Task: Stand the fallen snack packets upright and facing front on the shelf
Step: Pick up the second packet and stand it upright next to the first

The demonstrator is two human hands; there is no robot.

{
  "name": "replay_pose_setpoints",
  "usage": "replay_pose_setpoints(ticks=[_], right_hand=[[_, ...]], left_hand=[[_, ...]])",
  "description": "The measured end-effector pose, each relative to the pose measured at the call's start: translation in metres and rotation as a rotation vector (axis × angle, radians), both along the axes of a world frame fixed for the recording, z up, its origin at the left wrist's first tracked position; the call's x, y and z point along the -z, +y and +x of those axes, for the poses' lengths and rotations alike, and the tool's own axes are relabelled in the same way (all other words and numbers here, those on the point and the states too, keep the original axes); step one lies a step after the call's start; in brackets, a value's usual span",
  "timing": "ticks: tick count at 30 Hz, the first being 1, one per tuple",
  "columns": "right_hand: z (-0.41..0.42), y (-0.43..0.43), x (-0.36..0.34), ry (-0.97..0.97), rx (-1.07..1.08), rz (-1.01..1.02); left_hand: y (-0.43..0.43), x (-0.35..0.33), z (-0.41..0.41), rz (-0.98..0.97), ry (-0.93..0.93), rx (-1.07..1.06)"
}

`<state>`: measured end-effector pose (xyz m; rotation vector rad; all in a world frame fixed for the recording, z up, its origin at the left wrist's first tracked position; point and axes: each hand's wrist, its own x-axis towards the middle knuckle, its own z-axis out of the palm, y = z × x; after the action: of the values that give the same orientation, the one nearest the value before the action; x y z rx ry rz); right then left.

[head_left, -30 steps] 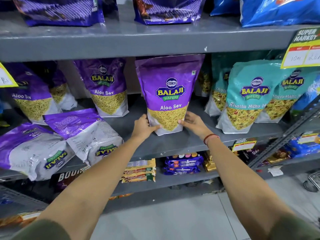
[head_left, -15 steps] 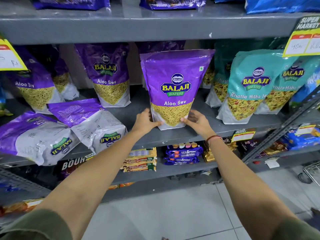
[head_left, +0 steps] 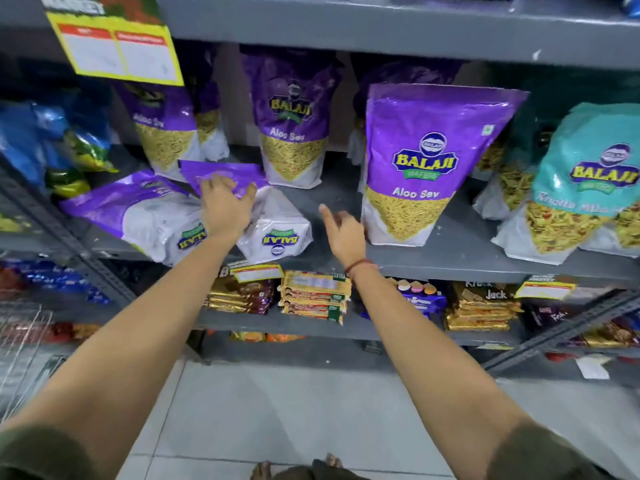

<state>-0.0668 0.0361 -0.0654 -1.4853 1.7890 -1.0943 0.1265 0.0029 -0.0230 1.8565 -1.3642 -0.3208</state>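
Two purple Aloo Sev packets lie flat on the grey shelf (head_left: pixel 450 261), backs up. My left hand (head_left: pixel 227 207) rests spread on the nearer fallen packet (head_left: pixel 277 230), fingers apart, without a clear grip. The other fallen packet (head_left: pixel 138 213) lies to its left. My right hand (head_left: pixel 341 230) hovers over bare shelf with a finger extended, holding nothing. Just right of it a purple Aloo Sev packet (head_left: pixel 426 161) stands upright, facing front.
More upright purple packets (head_left: pixel 292 123) stand at the back, teal Khatta Mitha packets (head_left: pixel 581 188) at right. A yellow price tag (head_left: pixel 117 53) hangs from the upper shelf. Biscuit packs (head_left: pixel 313 299) fill the lower shelf. A slanted metal brace (head_left: pixel 52 223) crosses at left.
Both hands have let go of the upright Aloo Sev packet. My left hand moved left onto a fallen packet, my right hand followed partway, and the view swung left.
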Motion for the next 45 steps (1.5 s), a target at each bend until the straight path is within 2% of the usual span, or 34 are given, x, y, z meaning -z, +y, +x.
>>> replay_pose_setpoints(ticks=[3, 5, 8, 10, 12, 15, 18, 20, 22, 24, 25, 27, 32, 39, 45], right_hand=[[0.017, -0.016, -0.004, -0.134, -0.085, 0.284], [0.026, -0.020, -0.007, -0.230, -0.140, 0.391], [0.042, -0.021, -0.014, -0.269, -0.170, 0.438], [0.049, -0.022, -0.019, -0.361, -0.162, 0.467], [0.050, -0.025, -0.023, -0.445, -0.169, 0.507], [0.043, -0.034, -0.025, -0.552, -0.092, 0.443], [0.033, -0.041, -0.029, -0.610, 0.005, 0.382], [0.030, -0.042, -0.026, -0.629, -0.071, 0.548], [0.031, -0.041, -0.024, -0.642, -0.234, 0.740], [0.039, -0.041, -0.027, -0.787, -0.407, 0.846], [0.044, -0.043, -0.030, -0.825, -0.443, 0.836], [0.056, -0.046, -0.039, -0.734, -0.481, 0.785], [0.051, -0.052, -0.050, -0.696, -0.554, 0.640], [0.023, -0.052, -0.071, -0.685, -0.590, 0.458], [0.012, -0.054, -0.076, -0.506, -0.642, 0.338]], left_hand=[[0.015, 0.011, 0.018, 0.204, 0.105, -0.099], [0.023, 0.018, 0.023, 0.277, 0.281, -0.063], [0.038, 0.014, 0.016, 0.512, 0.740, -0.001], [0.041, 0.008, 0.006, 0.666, 1.101, 0.211], [0.039, 0.001, 0.003, 0.689, 1.242, 0.340], [0.036, -0.007, 0.010, 0.690, 1.222, 0.270], [0.035, -0.006, 0.026, 0.642, 1.302, 0.209], [0.039, -0.006, 0.033, 0.635, 1.333, 0.241], [0.046, -0.004, 0.038, 0.650, 1.328, 0.296], [0.054, -0.001, 0.043, 0.678, 1.280, 0.342], [0.057, 0.001, 0.046, 0.693, 1.245, 0.358], [0.062, 0.003, 0.052, 0.706, 1.210, 0.387], [0.052, -0.008, 0.055, 0.726, 1.250, 0.427], [0.029, -0.028, 0.036, 0.534, 1.403, 0.530], [0.018, -0.021, 0.038, 0.337, 1.280, 0.574]])
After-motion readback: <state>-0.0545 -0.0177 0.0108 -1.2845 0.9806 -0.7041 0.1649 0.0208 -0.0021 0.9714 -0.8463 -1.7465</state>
